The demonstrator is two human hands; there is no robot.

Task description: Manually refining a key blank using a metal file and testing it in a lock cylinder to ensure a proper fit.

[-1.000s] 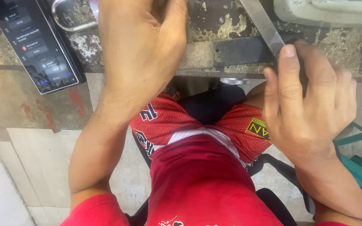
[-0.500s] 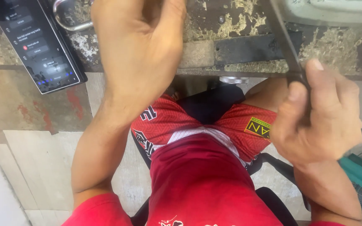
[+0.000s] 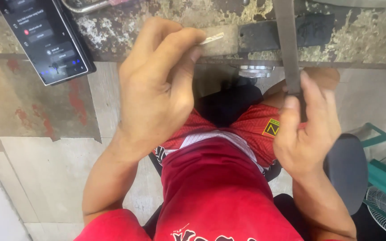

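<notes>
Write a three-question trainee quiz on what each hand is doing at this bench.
1. True or false: the right hand grips a flat metal file.
2. What does the left hand pinch? A) a small pale flat piece B) a hammer C) a cup
3. Which device lies on the worn bench, at its left end?

Key: 1 true. 2 A. 3 A dark phone, screen lit.

Red short-sleeved shirt (image 3: 220,196), red patterned shorts (image 3: 255,127), seemingly sportswear
</notes>
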